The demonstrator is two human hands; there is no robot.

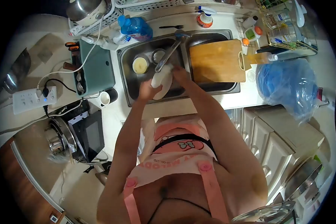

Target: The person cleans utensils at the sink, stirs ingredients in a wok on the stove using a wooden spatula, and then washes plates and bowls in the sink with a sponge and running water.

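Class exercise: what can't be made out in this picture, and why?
Head view:
Floor of the right basin: mostly under the cutting board.
Left hand: some fingers behind the white dish.
Top-middle white basket: cut off by the top edge.
Blue bottle: label print too small and blurred.

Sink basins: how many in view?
2. The left basin lies beneath the pale dish that the left hand grips; the right basin is partly covered by the wooden board. No sign of another hidden.
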